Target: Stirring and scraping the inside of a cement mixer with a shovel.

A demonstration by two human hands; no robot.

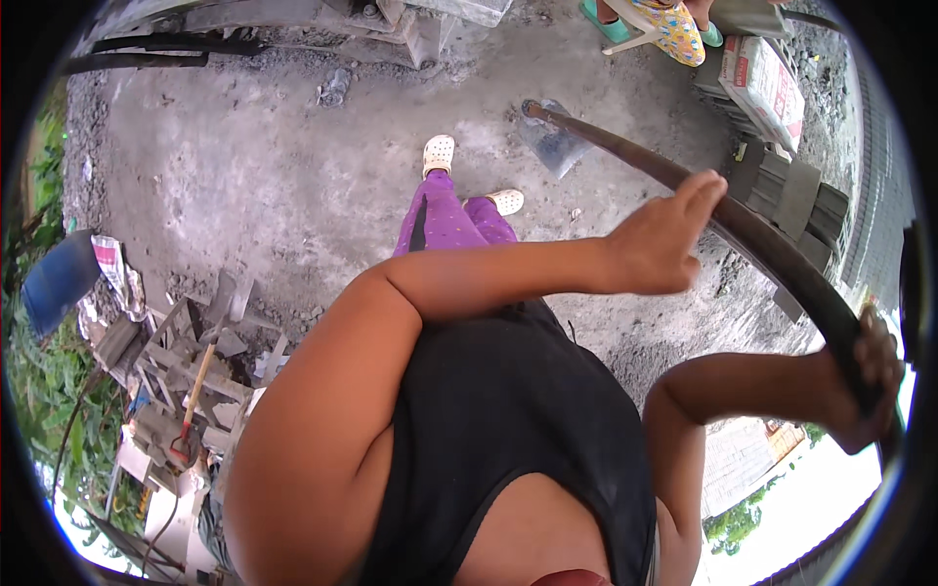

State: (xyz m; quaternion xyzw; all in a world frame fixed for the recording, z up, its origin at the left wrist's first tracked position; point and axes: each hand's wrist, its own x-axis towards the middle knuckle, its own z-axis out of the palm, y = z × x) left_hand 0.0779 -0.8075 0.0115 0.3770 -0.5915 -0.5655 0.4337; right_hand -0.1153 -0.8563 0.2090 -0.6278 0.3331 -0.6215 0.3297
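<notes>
A hoe with a long dark handle [782,256] slants across my right side. Its flat grey metal blade [555,145] lies on the ground ahead of my feet. My right hand [860,391] is wrapped round the upper end of the handle, at the far right. Across my body reaches my left arm, with my left hand [660,239] beside the middle of the handle. Two of its fingers stretch over the handle and its thumb stands apart; the rest of its fingers are hidden or folded. My feet wear pale clogs [439,153] below purple trousers.
Rough grey ground [244,166] spreads before me. At the upper right, a person's feet in green slippers [606,21] show near a white sack [767,90] on stacked blocks. Wood scraps, a red-and-wood handled tool [195,400] and a blue drum [61,283] are at left.
</notes>
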